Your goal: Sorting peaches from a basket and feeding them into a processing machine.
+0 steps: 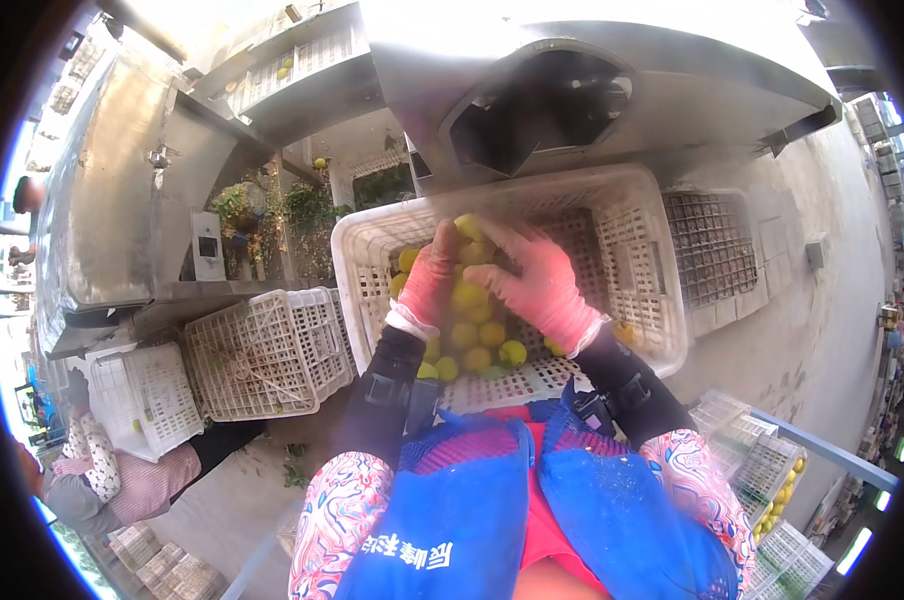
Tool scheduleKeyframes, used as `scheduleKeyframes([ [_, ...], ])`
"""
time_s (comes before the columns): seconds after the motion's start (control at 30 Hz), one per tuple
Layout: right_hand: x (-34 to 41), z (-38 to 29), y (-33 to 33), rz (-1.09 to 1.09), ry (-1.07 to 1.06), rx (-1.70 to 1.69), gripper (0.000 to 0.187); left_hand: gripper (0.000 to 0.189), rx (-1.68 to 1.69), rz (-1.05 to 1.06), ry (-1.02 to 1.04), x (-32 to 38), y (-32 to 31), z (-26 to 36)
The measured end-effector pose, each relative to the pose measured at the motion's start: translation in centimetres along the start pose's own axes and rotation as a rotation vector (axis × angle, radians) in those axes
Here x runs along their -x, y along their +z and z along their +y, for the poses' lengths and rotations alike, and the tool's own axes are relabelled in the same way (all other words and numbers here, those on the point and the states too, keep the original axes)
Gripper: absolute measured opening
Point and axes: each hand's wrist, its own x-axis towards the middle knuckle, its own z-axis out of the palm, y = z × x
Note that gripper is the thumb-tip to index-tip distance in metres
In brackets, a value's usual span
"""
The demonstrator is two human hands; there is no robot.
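A large white plastic crate [666, 300] stands before me, holding yellow-green round fruit [467, 335] heaped mainly on its left side. Both hands wear pink gloves with pale cuffs and are over the fruit. My left hand [429, 277] is upright at the left of the heap, its fingers close to one fruit [468, 225]; whether it grips that fruit is hidden. Opposite it, my right hand [534, 277] is blurred, with thumb and fingers spread and no fruit visible in its grasp. A green leaf [495, 371] lies among the fruit near the crate's front wall.
Beyond the crate is a metal machine with a dark opening [542, 105]. Left stand a slatted crate [246, 360] and a smaller white crate [148, 397], beside a bending person [122, 480]. A floor grate [707, 247] and stacked crates [759, 465] are to the right.
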Motion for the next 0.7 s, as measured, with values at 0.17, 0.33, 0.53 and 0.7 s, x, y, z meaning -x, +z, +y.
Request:
scheduleKeyframes([
  [0.17, 0.2, 1.2, -0.4, 0.069, -0.182, 0.174, 0.076, 0.075, -0.459, -0.247, 0.043, -0.9, -0.9, 3.4],
  [0.33, -1.5, 0.0, -0.5, 0.323, -0.157, 0.123, 0.073, 0.056, -0.117, -0.265, 0.080, -2.1, 1.2, 6.0],
  [0.53, -7.8, 2.2, -0.1, 0.514, -0.150, 0.318, 0.069, 0.042, 0.401, -0.189, -0.040, 0.1, 3.1, 4.6],
  [0.7, -11.6, 3.5, 0.0, 0.569, -0.119, 0.513, 0.067, 0.044, -0.244, -0.139, 0.230, 1.1, 2.2, 2.1],
])
